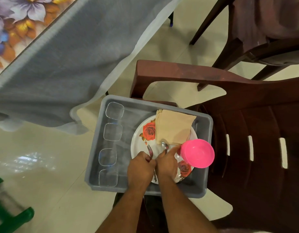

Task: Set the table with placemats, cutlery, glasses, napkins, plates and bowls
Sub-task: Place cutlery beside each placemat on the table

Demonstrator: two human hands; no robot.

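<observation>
— Both forearms reach down into the grey tub [111, 100]?

— Yes. My left hand [140, 168] is curled round a fork [150, 151]; my right hand [167, 163] pinches a spoon [165, 146], forefinger out toward the pink bowls [198, 153]. Cutlery lay on the rose plate [146, 132], inside the tub, so I gather it first.

— Glasses?

— Along the tub's left wall.
</observation>
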